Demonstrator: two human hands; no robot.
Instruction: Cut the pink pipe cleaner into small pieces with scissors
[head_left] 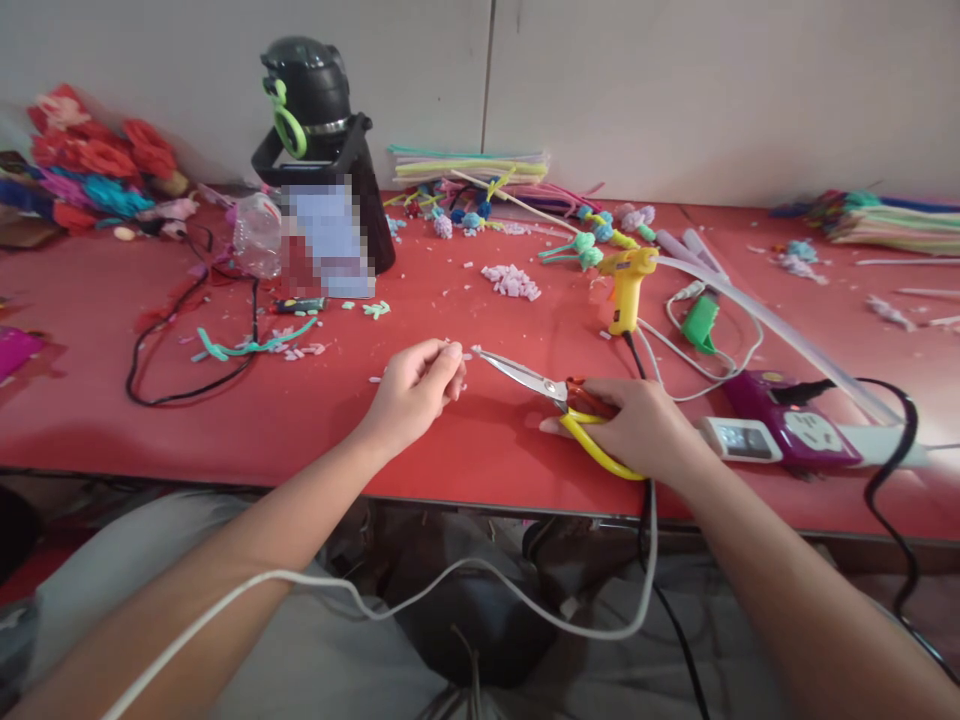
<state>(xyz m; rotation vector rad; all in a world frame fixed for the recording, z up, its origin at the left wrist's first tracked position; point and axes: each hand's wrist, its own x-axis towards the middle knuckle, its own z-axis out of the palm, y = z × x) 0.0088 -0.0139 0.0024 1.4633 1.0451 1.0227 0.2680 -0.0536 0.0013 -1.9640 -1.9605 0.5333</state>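
Note:
My right hand (637, 425) grips a pair of scissors (529, 378) by its yellow and red handles. The blades point left and lie close together, their tips just right of my left fingertips. Thumb and fingers of my left hand (420, 388) are pinched together above the red table (480, 450). What they hold, if anything, is too small to make out; tiny pale pink bits show beside the fingertips. Beyond my hands sits a small pile of cut pale pink pieces (511, 282), apart from both hands.
A yellow glue gun (628, 285) stands right of the pile. Farther right are a purple power strip (795, 420) with cables and a green clip-like object (700, 322). A black bottle (330, 150) stands behind a blurred phone screen (330, 240). Pipe cleaner bundles (472, 168) lie along the wall.

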